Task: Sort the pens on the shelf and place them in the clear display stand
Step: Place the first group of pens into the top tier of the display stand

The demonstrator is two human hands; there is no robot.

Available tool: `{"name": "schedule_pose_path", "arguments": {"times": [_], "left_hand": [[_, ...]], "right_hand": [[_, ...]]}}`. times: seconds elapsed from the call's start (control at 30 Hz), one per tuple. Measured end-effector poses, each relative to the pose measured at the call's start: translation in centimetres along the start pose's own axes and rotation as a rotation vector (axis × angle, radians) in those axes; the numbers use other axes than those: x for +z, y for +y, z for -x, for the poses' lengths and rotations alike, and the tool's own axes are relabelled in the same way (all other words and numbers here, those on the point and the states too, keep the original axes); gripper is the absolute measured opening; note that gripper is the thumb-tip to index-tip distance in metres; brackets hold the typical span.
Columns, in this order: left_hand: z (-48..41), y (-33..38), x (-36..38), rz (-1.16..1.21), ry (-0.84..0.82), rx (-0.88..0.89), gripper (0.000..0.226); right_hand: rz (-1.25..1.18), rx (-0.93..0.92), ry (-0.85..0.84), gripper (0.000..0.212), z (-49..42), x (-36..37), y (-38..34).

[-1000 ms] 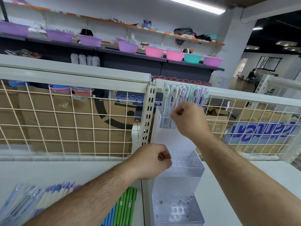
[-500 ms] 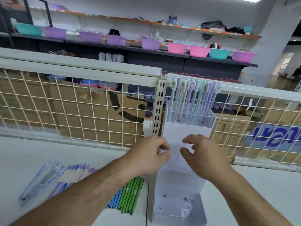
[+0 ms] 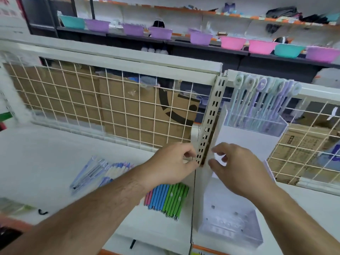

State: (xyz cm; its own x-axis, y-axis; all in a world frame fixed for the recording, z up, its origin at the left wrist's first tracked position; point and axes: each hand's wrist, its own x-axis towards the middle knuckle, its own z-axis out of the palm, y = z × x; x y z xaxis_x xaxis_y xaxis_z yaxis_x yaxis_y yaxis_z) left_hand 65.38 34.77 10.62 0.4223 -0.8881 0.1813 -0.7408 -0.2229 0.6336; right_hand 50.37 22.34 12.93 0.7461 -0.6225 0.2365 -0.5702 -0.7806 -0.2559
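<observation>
Clear acrylic tiered display stand (image 3: 247, 142) holds pastel character-topped pens (image 3: 263, 105) upright in its top tier; blue and green pens (image 3: 167, 199) lie unsorted on the white shelf (image 3: 46, 153). Left hand (image 3: 171, 168) curled, apparently empty; right hand (image 3: 237, 173), fingers spread, beside the stand. A knock could topple it.

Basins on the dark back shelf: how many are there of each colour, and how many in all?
Purple basins: 5
Pink basins: 2
Teal basins: 2
Total: 9
</observation>
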Motion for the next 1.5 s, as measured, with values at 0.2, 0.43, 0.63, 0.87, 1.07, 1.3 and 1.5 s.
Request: {"name": "schedule_pose_path", "arguments": {"times": [0.2, 0.43, 0.63, 0.87, 1.07, 1.3, 1.5], "left_hand": [[2.1, -6.6, -4.1, 0.014, -0.013, -0.018, 0.02], [4.8, -15.7, -9.8, -0.033, -0.049, -0.046, 0.019], [7.1, -22.5, -12.8, -0.121, -0.098, -0.082, 0.021], [9.0, -28.8, -13.7, -0.179, -0.11, -0.22, 0.02], [10.0, -32.4, -13.1, -0.275, -0.145, -0.335, 0.028], [8.9, -32.1, -10.9, -0.349, -0.144, -0.417, 0.035], [7.5, -32.1, -9.7, -0.328, -0.16, -0.465, 0.034]], "right_hand": [[0.001, 0.012, -0.021, 0.032, -0.6, 3.4, -7.4], [-0.025, 0.023, -0.091, 0.04, -1.7, 9.5, -17.1], [-0.055, 0.016, -0.168, 0.038, -2.5, 14.5, -23.4], [-0.075, -0.029, -0.314, 0.033, -3.1, 19.6, -27.6], [-0.066, -0.024, -0.393, 0.011, -3.7, 22.9, -29.4], [-0.064, -0.006, -0.386, 0.017, -4.2, 23.7, -29.2], [-0.059, 0.001, -0.369, 0.018, -4.5, 23.6, -28.4]]}}
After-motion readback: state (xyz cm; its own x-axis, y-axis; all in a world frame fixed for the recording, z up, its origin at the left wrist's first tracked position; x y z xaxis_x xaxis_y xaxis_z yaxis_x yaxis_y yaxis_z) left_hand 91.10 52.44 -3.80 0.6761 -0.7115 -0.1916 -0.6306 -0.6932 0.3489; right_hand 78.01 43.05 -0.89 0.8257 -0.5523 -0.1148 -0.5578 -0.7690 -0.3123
